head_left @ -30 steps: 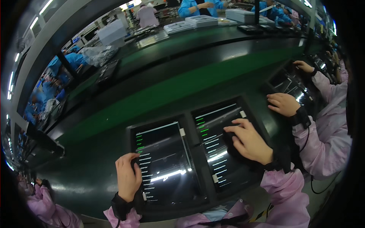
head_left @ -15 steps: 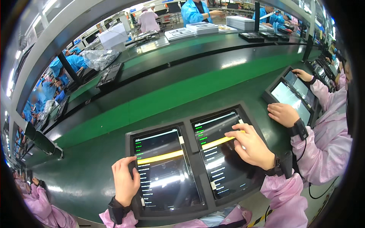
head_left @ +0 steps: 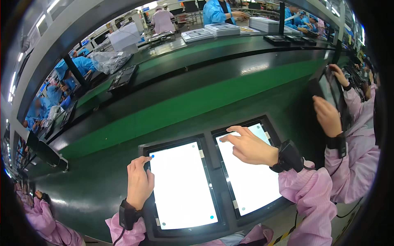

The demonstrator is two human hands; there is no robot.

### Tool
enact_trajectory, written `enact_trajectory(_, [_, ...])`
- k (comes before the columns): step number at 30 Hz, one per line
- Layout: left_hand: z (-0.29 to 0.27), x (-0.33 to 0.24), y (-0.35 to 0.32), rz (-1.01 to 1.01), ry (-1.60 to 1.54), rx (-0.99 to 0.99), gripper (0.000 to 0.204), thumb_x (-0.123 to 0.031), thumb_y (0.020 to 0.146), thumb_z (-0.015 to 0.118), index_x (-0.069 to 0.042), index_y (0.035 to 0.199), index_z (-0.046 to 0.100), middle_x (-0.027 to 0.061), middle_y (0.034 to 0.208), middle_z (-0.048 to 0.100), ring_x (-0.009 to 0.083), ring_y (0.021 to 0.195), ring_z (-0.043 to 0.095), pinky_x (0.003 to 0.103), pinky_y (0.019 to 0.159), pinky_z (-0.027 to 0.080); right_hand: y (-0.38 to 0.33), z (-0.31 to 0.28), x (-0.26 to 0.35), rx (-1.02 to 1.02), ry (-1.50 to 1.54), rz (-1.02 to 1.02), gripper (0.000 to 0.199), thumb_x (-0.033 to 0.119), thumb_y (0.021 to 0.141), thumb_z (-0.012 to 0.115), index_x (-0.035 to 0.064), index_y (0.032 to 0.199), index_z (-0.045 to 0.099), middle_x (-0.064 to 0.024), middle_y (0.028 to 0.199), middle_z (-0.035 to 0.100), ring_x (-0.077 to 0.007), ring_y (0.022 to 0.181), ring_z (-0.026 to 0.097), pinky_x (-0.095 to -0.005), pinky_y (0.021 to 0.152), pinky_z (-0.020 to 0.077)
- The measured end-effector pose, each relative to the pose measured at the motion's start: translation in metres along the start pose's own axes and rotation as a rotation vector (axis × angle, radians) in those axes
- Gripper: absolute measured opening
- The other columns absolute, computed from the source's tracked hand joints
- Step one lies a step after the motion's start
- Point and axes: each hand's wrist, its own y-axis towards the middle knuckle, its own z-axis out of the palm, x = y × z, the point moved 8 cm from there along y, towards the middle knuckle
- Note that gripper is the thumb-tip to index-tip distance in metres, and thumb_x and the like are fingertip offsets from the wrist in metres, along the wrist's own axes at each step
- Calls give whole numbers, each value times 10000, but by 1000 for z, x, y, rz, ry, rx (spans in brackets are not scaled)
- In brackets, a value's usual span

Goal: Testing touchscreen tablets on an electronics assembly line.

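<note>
Two forefingers out: left hand on left tablet, right hand on right tablet.

Two flat white-lit rectangular tablets are set side by side in a black moulded tray on the green conveyor belt: the left tablet under the left hand, the right tablet under the right hand.

Bright overhead strip lighting, glaring white tablet screens, heavy fisheye bending and dark rim.
</note>
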Motion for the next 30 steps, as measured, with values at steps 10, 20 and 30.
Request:
enact_trajectory(10, [7,1,7,8,3,82,478,85,710,502,29,1181,442,155,1165,569,333,1049,498,397,943,380,3,0,-1,46,-12,59,340,23,812,513,-14,1148,549,-172,1072,610,-375,1226,406,-460,980,376])
enact_trajectory(20, [7,-44,-22,83,-23,260,477,82,716,479,48,1180,374,178,1216,593,353,976,474,396,906,382,-40,-15,6,107,-22,153,345,15,807,503,-21,1142,575,-199,1152,580,-398,1201,429,-459,969,399])
enact_trajectory(30, [8,-113,-69,204,-122,430,541,100,695,524,60,1230,448,190,1072,519,333,964,487,397,866,420,-116,-31,26,119,15,223,440,-11,780,520,34,1217,551,-112,1058,639,-331,1211,449,-431,1012,353])
